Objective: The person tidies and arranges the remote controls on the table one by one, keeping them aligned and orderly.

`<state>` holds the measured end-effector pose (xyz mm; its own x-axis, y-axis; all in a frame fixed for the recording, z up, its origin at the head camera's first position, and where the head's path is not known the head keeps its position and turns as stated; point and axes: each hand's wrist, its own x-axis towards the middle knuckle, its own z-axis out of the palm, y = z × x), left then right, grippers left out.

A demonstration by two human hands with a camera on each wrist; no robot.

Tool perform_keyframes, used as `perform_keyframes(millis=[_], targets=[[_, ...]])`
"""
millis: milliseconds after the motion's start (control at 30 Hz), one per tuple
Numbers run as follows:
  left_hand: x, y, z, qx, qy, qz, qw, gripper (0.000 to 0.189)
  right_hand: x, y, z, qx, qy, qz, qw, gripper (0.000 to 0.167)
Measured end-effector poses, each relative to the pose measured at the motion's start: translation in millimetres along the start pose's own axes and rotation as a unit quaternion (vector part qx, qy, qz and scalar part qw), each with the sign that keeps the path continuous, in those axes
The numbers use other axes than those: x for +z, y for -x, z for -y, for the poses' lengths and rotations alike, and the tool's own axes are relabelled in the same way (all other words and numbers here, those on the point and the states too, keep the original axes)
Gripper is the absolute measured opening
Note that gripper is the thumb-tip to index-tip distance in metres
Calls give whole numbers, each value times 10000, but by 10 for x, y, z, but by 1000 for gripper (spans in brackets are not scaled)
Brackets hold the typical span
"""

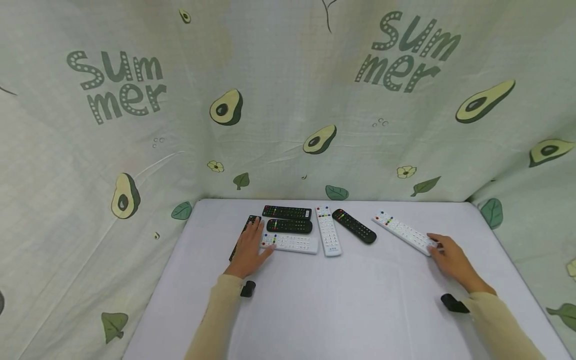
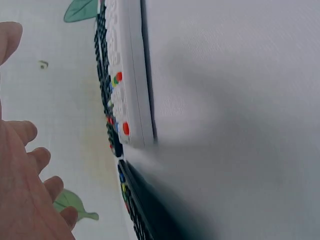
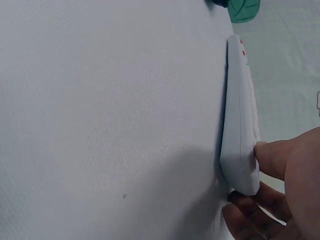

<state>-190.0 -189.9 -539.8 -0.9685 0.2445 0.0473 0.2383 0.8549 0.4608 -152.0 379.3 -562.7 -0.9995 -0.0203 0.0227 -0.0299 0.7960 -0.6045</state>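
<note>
My left hand hovers with loosely extended fingers over a slanted black remote control, partly hiding it. Beside the thumb lies a white remote control; in the left wrist view that white remote is apart from the fingers. On the right side, my right hand pinches the near end of another white remote control, which lies diagonally. The right wrist view has the thumb on top of this remote and the other fingers curled at its end.
Two black remotes, one behind the other, lie beyond the left white one. An upright-lying white remote and a slanted black remote are in the middle. A patterned cloth hangs behind the white table.
</note>
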Motion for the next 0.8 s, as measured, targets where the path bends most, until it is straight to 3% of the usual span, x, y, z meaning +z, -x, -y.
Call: perform_keyframes(millis=[300, 567, 800], targets=[[84, -83, -261, 365, -34, 69, 9993, 85, 1, -27, 25, 314, 41, 34, 9995, 44], [125, -215, -483, 803, 6, 196, 9966, 83, -21, -37, 16, 271, -70, -113, 9995, 43], [187, -310, -710, 914, 0, 359, 9952, 82, -40, -31, 36, 374, -136, -123, 9991, 45]])
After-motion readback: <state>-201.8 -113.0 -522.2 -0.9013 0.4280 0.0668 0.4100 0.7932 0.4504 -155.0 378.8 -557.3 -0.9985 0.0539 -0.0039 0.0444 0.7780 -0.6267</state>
